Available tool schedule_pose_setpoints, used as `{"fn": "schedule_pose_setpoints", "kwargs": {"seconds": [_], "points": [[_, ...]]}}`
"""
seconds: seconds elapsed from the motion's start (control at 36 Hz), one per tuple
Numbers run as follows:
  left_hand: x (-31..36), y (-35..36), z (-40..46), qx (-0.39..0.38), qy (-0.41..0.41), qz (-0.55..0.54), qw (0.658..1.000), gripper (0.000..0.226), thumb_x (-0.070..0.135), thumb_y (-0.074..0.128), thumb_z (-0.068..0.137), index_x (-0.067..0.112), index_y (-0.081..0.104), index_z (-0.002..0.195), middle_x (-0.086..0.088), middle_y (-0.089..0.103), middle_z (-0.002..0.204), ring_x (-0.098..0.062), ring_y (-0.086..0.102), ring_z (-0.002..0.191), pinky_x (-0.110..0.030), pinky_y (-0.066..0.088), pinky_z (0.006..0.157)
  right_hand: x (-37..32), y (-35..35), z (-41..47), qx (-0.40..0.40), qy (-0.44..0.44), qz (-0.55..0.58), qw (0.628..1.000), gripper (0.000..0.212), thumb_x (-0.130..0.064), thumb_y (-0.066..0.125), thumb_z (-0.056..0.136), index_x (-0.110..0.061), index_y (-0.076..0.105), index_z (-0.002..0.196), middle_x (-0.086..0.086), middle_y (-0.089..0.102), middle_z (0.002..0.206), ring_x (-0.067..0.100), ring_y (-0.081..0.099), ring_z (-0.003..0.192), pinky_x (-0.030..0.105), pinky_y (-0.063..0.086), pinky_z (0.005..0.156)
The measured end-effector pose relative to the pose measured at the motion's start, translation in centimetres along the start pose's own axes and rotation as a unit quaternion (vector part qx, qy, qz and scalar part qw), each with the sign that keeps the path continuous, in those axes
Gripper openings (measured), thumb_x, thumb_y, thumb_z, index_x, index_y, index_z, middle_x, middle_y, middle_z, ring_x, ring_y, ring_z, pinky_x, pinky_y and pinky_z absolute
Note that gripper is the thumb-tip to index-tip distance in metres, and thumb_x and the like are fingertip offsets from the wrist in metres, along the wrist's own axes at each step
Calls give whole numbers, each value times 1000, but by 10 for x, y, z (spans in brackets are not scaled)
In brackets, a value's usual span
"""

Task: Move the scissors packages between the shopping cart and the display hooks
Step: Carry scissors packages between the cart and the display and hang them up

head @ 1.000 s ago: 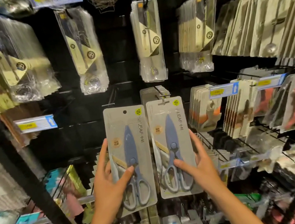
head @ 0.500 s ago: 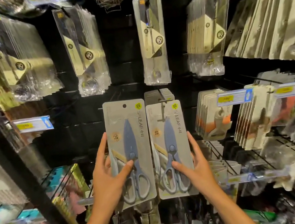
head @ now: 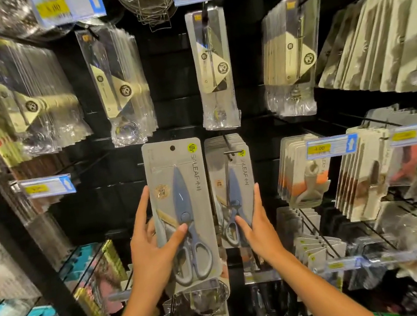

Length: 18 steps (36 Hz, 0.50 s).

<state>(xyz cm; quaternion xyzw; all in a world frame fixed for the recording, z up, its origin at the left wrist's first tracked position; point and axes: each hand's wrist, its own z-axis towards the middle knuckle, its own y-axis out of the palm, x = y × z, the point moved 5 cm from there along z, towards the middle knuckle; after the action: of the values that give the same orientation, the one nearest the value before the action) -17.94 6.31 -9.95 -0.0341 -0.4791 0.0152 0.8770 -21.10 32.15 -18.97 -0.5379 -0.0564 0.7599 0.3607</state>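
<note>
My left hand (head: 152,252) grips a grey card package with blue scissors (head: 182,212), held upright in front of the black display wall, its hang hole free at the top. My right hand (head: 255,226) holds a second scissors package (head: 232,181) by its lower right side. That package is threaded on the display hook (head: 229,145), at the front of a stack of the same packages. The two packages stand side by side, almost touching. No shopping cart is in view.
Clear packs of spoons and utensils (head: 214,74) hang on hooks above. A blue price tag (head: 330,146) and more carded goods (head: 305,172) hang to the right. A tagged hook (head: 47,186) juts out at left. Lower hooks with packages crowd below my wrists.
The right-hand package has moved back onto the hook, against the hanging stack. The left-hand package has risen slightly. The view has moved closer to the wall.
</note>
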Motion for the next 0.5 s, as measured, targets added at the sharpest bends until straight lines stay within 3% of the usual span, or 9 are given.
{"fn": "schedule_pose_setpoints", "kwargs": {"seconds": [0.17,0.25,0.33,0.39,0.44,0.5], "points": [[7,-1,4,3,10,-11,1000,99,10,81,78,51,30,152,31,48,147,-4,60,127,-30,57,95,10,4,20,6,36,-72,997,99,-46,56,100,-49,-31,148,14,42,148,32,65,104,44,55,74],[9,-2,4,-1,15,-10,1000,98,10,81,79,51,30,152,30,48,147,-4,60,126,-35,59,95,16,5,24,18,45,-84,995,100,-46,57,99,-49,-30,148,13,46,140,28,62,107,40,52,75],[10,-3,4,-5,20,-9,1000,98,10,80,80,52,29,152,26,47,150,-5,60,127,-38,59,95,20,7,25,25,28,-88,995,105,-40,64,97,-50,-27,149,12,42,141,28,53,120,43,52,90],[10,-5,4,-7,21,-14,1000,98,12,80,79,52,29,152,26,47,150,-6,59,128,-32,59,93,20,8,20,36,16,-68,997,108,-29,69,94,-47,-19,153,9,30,153,29,39,138,45,43,106],[9,-6,3,-9,19,-23,1000,98,12,80,78,50,29,153,29,48,148,-5,59,128,-28,59,92,15,7,8,60,13,-23,998,106,-24,70,94,-47,-12,156,0,22,160,25,27,148,45,33,115],[8,-6,3,-10,21,-25,999,98,11,80,78,47,29,154,32,49,145,-4,60,127,-27,58,93,4,6,-8,76,18,57,995,97,-28,67,96,-52,-5,155,-10,24,159,14,28,147,42,31,118]]}}
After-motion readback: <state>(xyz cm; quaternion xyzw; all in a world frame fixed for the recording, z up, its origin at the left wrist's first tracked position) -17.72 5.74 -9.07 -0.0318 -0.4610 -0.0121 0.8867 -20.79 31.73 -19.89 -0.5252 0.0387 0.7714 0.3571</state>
